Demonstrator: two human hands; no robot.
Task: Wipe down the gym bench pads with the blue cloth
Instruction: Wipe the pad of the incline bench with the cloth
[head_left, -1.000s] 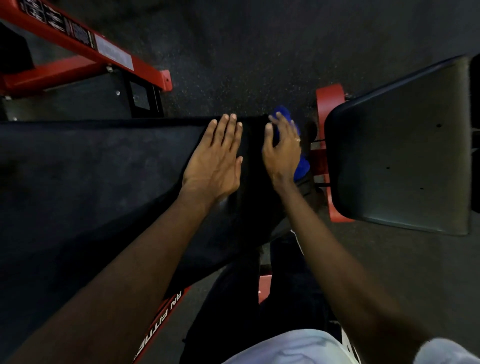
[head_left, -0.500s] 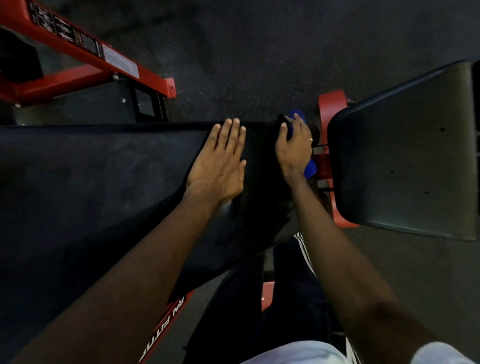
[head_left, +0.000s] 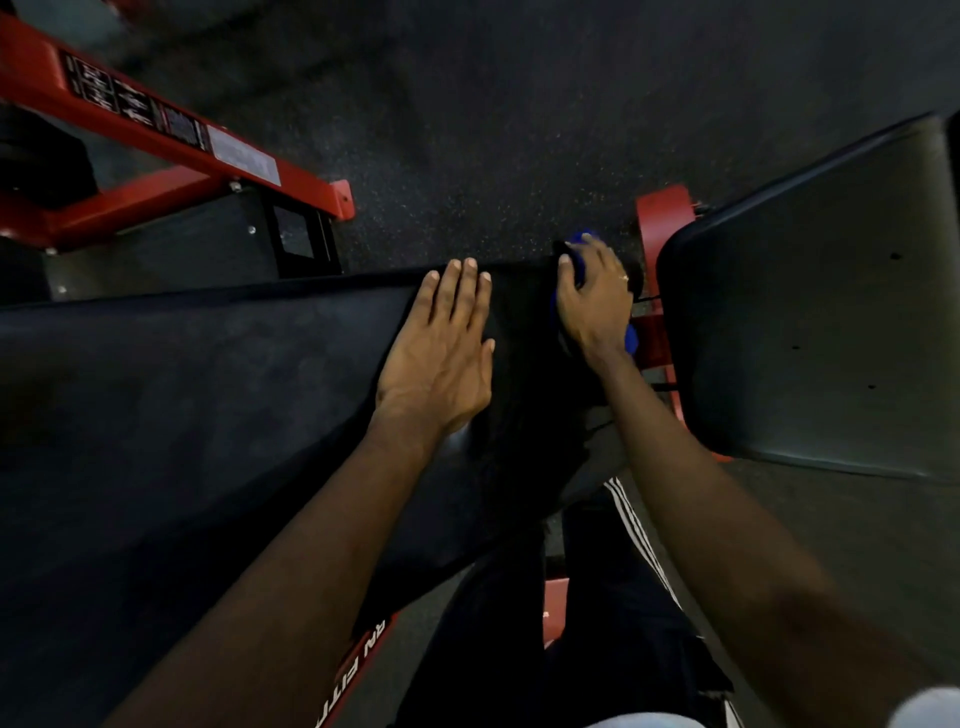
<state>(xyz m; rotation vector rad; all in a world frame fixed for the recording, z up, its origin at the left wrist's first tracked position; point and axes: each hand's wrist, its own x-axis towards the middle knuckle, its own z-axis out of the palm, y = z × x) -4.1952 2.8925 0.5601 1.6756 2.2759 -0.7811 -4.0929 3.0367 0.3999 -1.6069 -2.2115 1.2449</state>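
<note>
While the right hand (head_left: 592, 306) curls its fingers over the cloth (head_left: 631, 338) at the far corner of the long pad (head_left: 208, 389), the head view suggests the step in hand is wiping that pad's end edge. It goes best with the cloth bunched full under the palm and drawn along the whole rim toward the body, not dabbed. Only two blue scraps of cloth show, one past the fingertips and one beside the wrist, so how it is folded is hard to tell in this dim light. The left hand (head_left: 441, 358) lies flat on the pad just beside, fingers straight and together, holding nothing. It braces the pad and should lift clear when the wiping comes its way. A red bracket (head_left: 660, 213) stands close to the right hand, and the tight gap there may catch knuckles. Beyond it tilts the second pad (head_left: 821, 322), which the task also covers. A red frame (head_left: 156, 135) crosses the speckled floor (head_left: 493, 130) at upper left, and dark trousers (head_left: 597, 597) stand against the pad's near edge.
</note>
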